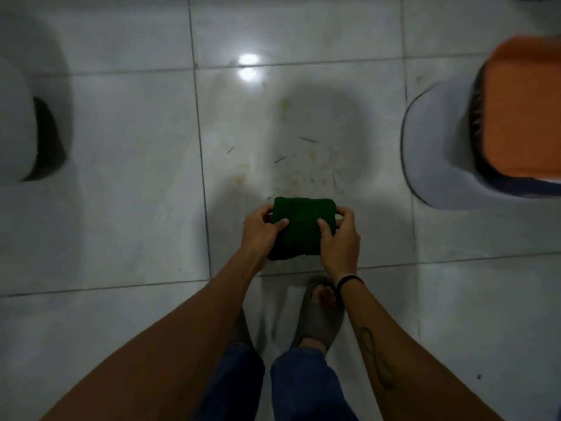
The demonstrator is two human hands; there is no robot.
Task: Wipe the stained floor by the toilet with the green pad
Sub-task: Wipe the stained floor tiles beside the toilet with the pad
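Note:
A dark green pad (303,214) is held in the air over the pale tiled floor, gripped from both sides. My left hand (259,233) clasps its left edge and my right hand (340,238) its right edge, thumbs on top. Just beyond the pad the floor (303,147) carries yellowish stains (283,104) and thin dark specks (308,139). At the left edge of the view stands a white toilet (15,123).
A white container with an orange top (516,117) stands at the right. My feet in grey slippers (321,317) are planted just below my hands. A lamp's reflection (249,66) glares on the tile farther out.

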